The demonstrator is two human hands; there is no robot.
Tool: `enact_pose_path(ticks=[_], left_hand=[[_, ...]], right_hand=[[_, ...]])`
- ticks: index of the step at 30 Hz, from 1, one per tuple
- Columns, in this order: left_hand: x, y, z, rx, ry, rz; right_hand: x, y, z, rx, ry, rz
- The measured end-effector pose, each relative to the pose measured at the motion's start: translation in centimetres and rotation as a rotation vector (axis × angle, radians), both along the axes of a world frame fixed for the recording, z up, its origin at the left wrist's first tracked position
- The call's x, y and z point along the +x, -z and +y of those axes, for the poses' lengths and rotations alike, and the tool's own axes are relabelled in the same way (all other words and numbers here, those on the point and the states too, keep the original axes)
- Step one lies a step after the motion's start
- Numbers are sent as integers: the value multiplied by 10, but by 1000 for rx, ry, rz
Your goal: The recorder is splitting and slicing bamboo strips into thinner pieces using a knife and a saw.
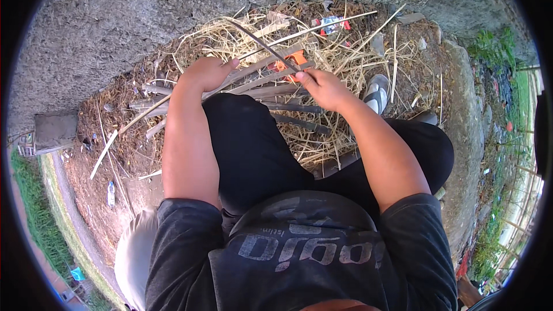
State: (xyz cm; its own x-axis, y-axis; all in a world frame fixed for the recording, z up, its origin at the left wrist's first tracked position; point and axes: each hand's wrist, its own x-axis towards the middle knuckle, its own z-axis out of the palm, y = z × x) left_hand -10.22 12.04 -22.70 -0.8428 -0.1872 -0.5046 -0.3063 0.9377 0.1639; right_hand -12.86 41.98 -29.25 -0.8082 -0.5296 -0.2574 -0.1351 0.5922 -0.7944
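My left hand (206,74) is closed around a long, thin bamboo strip (322,31). The strip slants from the lower left, through the hand, to the upper right. My right hand (324,88) grips one end of a long, narrow, dark blade-like tool (262,44), which points up and left and crosses the strip beyond my left hand. Whether the two touch is unclear. Beneath my hands lie several flat grey-brown slats (294,107) and an orange object (295,59), partly covered by slats and looking like a tool handle.
Pale shavings (351,52) litter the ground around the slats. A rough grey wall (132,17) rises beyond. My shoe (376,93) rests right of the pile. A plastic bottle (111,193) and a white sack (137,253) are at left; a stone ledge (465,121) runs along the right.
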Motion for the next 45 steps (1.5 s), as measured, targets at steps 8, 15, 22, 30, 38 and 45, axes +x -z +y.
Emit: enact_pose_path(ticks=[8, 15, 22, 30, 38, 45], left_hand=[[2, -15, 15, -35, 35, -17], [-2, -21, 22, -48, -32, -18], [37, -36, -21, -102, 9, 26], [89, -52, -40, -218, -66, 19], [91, -92, -51, -286, -54, 97], [97, -88, -44, -338, -30, 40]], right_hand=[[-30, 22, 23, 177, 207, 185], [-27, 5, 21, 191, 223, 58], [-6, 34, 5, 173, 34, 36], [-41, 47, 26, 240, 317, -21], [-3, 35, -32, 46, -57, 19], [-54, 57, 42, 402, 443, -204]])
